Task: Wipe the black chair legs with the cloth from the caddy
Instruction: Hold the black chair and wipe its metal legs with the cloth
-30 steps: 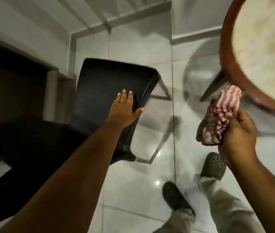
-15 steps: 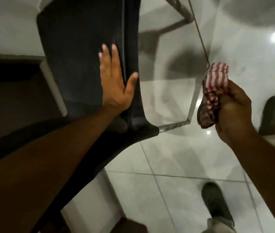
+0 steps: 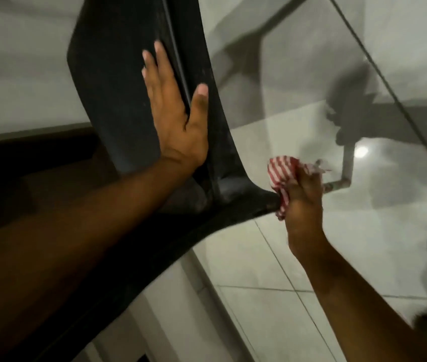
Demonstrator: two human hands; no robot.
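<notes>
I saw my left hand (image 3: 178, 113) lying open and flat, fingers spread, against the black moulded plastic chair (image 3: 118, 82), with the thumb set over a ridge that ran along the dark surface. My right hand (image 3: 302, 197) was closed around the bunched red-and-white striped cloth (image 3: 281, 176), which sat just beside the curved lower corner of the chair, touching or nearly touching it; motion blur kept me from telling which. Past the cloth, a thin grey metal chair leg (image 3: 347, 165) bent at an angle just above the glossy pale tiled floor (image 3: 311, 296), and the cloth lay near it. A small bright light reflection (image 3: 361, 152) showed on the floor close to that leg. Both my bare forearms reached in from the lower edge.
</notes>
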